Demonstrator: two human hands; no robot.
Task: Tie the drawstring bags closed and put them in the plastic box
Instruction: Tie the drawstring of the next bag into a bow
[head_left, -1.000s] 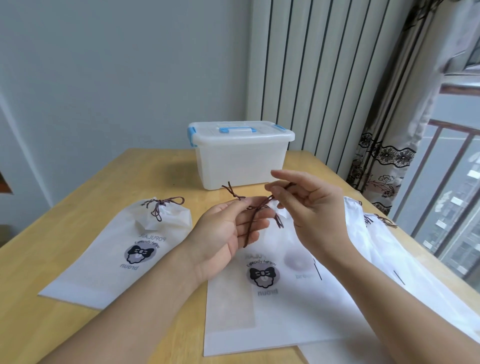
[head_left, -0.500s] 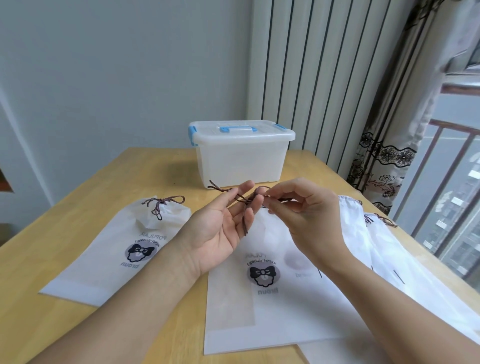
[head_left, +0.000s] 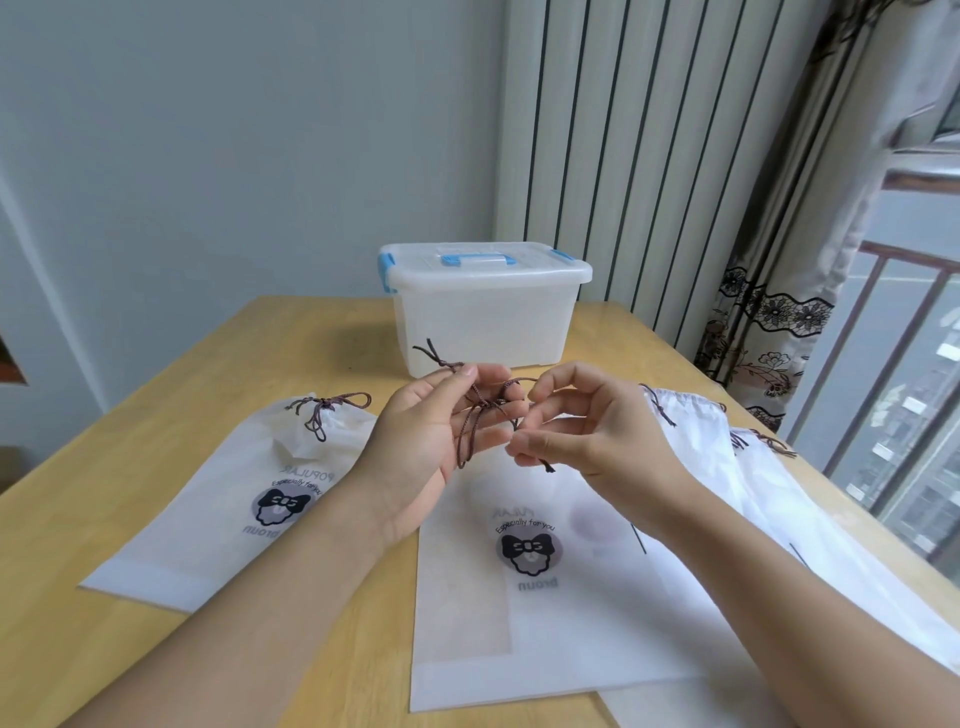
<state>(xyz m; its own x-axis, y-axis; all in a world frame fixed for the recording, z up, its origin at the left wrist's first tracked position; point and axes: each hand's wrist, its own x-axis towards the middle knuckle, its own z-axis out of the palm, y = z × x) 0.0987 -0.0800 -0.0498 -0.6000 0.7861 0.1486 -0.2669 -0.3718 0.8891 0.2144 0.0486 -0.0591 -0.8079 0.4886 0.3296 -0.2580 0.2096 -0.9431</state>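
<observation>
On the left lies one bag (head_left: 234, 499) with its string tied. In the middle, the left hand (head_left: 431, 436) and right hand (head_left: 587, 431) pinch the brown string (head_left: 485, 410) of the middle bag (head_left: 524, 587), tying the knot. Next, I think, pull it tight; the box (head_left: 483, 306) behind has its lid on.
</observation>
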